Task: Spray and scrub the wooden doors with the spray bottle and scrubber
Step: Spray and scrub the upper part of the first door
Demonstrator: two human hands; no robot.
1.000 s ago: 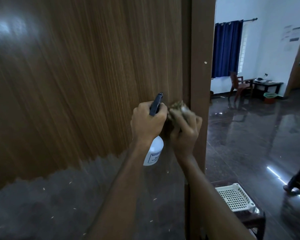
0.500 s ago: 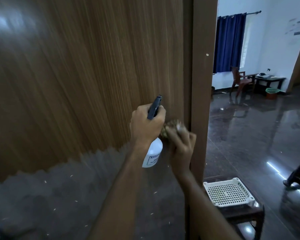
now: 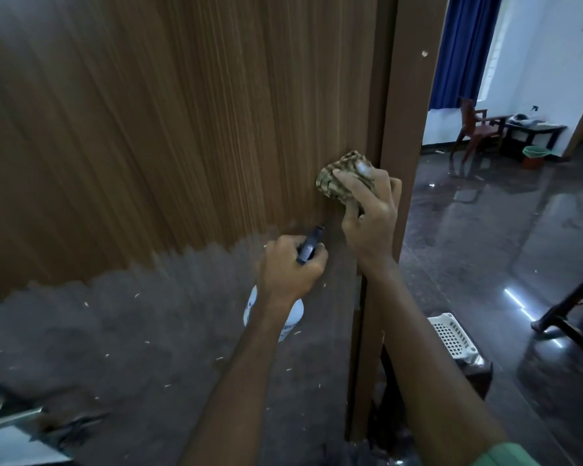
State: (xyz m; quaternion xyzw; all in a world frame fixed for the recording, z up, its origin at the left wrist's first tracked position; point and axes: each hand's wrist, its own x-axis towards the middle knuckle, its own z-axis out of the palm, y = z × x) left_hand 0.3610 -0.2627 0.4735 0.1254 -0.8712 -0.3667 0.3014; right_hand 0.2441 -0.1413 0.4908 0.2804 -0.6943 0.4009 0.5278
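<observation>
My right hand (image 3: 367, 216) has fingers curled around the scrubber (image 3: 345, 178), a woven tan pad, pressing it flat on the wooden door (image 3: 182, 129) just left of the door's right edge, mid-frame. My left hand (image 3: 292, 267) sits lower and to the left, fingers wrapped tight round the neck of the spray bottle (image 3: 292, 314); dark nozzle head pokes up between thumb and fingers, tilted toward the door, white body hangs below the wrist, label partly visible, fill level can't tell. Hands are near each other, not touching. Door's upper part shows brown grain; lower part is dull grey with pale flecks, jagged boundary running across at about left-hand height. Metal door handle (image 3: 11, 415) at lower left. Right of the door edge: white perforated plastic basket (image 3: 451, 334) on a dark stool, contents can't tell. Far upper right: green bin (image 3: 534, 155) on the glossy dark floor, beside a low dark table (image 3: 535, 129) and a wooden chair (image 3: 478, 126); blue curtain (image 3: 461, 48) above.
</observation>
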